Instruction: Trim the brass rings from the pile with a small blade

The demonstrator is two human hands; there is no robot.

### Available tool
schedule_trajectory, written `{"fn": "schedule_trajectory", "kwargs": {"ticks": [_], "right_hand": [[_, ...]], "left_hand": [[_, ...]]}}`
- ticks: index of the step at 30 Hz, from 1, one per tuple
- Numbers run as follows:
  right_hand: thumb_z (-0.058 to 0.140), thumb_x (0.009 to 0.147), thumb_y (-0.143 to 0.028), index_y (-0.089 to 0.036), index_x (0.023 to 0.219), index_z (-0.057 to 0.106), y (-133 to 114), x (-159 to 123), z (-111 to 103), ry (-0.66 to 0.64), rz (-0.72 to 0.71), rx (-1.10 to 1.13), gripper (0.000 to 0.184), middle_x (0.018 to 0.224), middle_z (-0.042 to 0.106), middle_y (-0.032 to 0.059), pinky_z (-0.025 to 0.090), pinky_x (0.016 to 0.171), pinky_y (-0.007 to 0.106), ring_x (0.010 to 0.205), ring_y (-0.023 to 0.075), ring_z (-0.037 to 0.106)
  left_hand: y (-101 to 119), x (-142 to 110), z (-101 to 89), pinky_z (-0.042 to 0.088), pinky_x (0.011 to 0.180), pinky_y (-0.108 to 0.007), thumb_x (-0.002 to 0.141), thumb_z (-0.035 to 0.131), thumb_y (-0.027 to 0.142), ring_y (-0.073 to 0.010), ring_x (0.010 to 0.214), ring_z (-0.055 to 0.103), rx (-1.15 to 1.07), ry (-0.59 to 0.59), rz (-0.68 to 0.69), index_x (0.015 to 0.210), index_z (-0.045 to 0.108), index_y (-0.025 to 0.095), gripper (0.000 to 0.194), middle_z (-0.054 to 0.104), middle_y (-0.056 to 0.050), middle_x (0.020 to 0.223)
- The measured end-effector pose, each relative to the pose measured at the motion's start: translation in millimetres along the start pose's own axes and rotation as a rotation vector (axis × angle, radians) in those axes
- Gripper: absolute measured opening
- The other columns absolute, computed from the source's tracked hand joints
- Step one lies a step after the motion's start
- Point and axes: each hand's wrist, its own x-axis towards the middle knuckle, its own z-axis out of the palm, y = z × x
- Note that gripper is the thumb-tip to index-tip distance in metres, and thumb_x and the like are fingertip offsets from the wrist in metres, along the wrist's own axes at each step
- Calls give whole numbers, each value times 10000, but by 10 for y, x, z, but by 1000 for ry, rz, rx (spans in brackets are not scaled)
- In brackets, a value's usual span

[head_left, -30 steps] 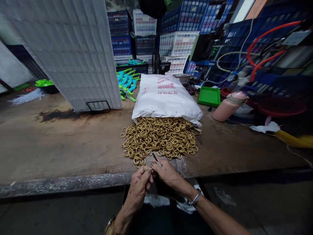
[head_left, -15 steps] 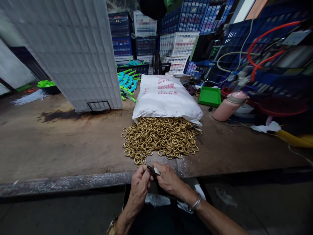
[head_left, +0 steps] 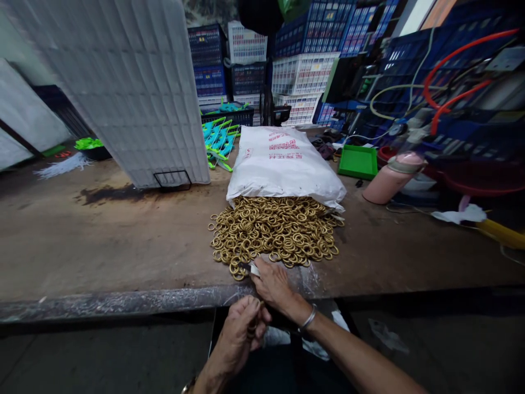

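Observation:
A heap of gold rings spills from the open end of a white sack onto the brown bench. My right hand reaches to the near edge of the heap, fingers closed on a small dark tool whose tip touches the rings. My left hand hangs below the bench edge, closed around a gold ring. A bangle sits on my right wrist.
A tall white ribbed panel stands at the back left. Cyan hangers, a green tray, a pink flask, red hoses and stacked crates crowd the back and right. Plastic film lines the bench's front edge.
My hands, joined at the bench edge, have parted. The right one moved forward with the tool to the ring heap; the left dropped lower toward my lap, still closed.

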Motion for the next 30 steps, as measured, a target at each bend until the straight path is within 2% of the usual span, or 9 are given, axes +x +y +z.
{"fn": "schedule_trajectory", "kwargs": {"ticks": [2, 6, 10, 12, 15, 20, 25, 27, 30], "right_hand": [[418, 824, -254, -179, 924, 493, -84, 49, 15, 2, 29, -45, 146, 823, 622, 69, 293, 594, 265, 715, 174, 560], [425, 816, -232, -175, 961, 486, -130, 117, 41, 9, 51, -103, 168, 832, 628, 72, 300, 611, 274, 757, 196, 571], [429, 791, -181, -179, 950, 493, -8, 143, 38, 37, 66, -120, 171, 810, 635, 60, 284, 598, 267, 740, 189, 574], [434, 779, -173, -178, 931, 498, 90, 130, 3, 39, 46, -109, 165, 790, 632, 55, 273, 588, 260, 727, 178, 569], [437, 750, -148, -183, 873, 498, 217, 60, -87, 46, -10, -34, 142, 758, 616, 37, 266, 581, 248, 688, 156, 547], [433, 699, -104, -193, 794, 481, 251, -164, -216, 39, -123, 173, 139, 698, 559, 0, 280, 584, 226, 637, 130, 488], [440, 728, -141, -195, 755, 473, 179, -284, -248, 21, -160, 337, 69, 649, 518, -15, 279, 551, 226, 592, 122, 453], [441, 746, -171, -193, 707, 459, 156, -274, -257, 35, -113, 423, 48, 630, 495, -19, 285, 546, 224, 585, 116, 436], [419, 785, -245, -189, 659, 449, 126, -244, -261, 56, 41, 611, 141, 595, 448, -33, 296, 531, 217, 568, 105, 405]], "left_hand": [[3, -2, -32, 175, 342, -153, 796, 499, 398, -32, 364, 307, 3, 3, 2, 689, 523, 127, 291, 452, 37, 466], [53, -26, -52, 216, 340, -154, 767, 544, 322, -46, 397, 395, -109, 26, 26, 761, 500, 169, 160, 577, -2, 655], [112, -29, -61, 255, 363, -154, 716, 601, 290, -68, 457, 468, -213, 30, -43, 864, 530, 181, 197, 560, 8, 659], [132, -9, -67, 282, 387, -155, 698, 624, 301, -73, 503, 496, -261, 55, -59, 797, 546, 160, 189, 558, 2, 672], [148, 48, -68, 314, 407, -157, 682, 649, 312, -77, 546, 508, -277, 106, -13, 698, 534, 140, 207, 562, -9, 693], [136, 179, -21, 302, 360, -146, 681, 652, 374, -72, 494, 473, -90, 185, 72, 726, 505, 156, 267, 531, 17, 639], [98, 254, 15, 257, 347, -134, 719, 596, 432, -43, 417, 347, 168, 173, 158, 736, 516, 155, 290, 437, 59, 542], [88, 265, 11, 226, 350, -132, 709, 603, 441, -36, 401, 304, 204, 186, 146, 721, 512, 156, 300, 414, 69, 511], [68, 280, 5, 182, 354, -135, 702, 598, 470, -32, 376, 266, 201, 246, 139, 721, 510, 160, 323, 377, 84, 458]]}}
